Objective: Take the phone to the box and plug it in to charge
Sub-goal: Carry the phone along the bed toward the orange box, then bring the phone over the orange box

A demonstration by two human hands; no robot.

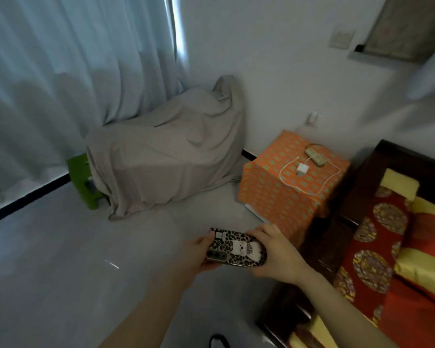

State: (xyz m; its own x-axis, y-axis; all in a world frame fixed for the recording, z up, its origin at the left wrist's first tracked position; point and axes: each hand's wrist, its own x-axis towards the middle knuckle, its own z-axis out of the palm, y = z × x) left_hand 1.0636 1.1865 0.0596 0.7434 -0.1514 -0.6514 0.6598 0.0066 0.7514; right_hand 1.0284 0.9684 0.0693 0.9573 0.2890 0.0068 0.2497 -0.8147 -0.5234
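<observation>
A phone point(234, 248) in a leopard-print case with a white figure on its back lies sideways, held over the grey floor. My left hand point(197, 252) grips its camera end and my right hand point(274, 252) grips the other end. Ahead and to the right stands the box point(284, 197), wrapped in orange patterned paper, against the wall. On its top lie a white charger block point(302, 169), a looped white cable point(312, 189) and a beige power strip point(315, 156). The box is well beyond my hands.
A grey sheet covers a bulky object point(166, 151) left of the box, with a green stool point(84, 180) beside it. A dark wooden bed frame point(357, 187) with red and yellow bedding point(377, 247) fills the right. Curtains point(60, 71) hang at the left.
</observation>
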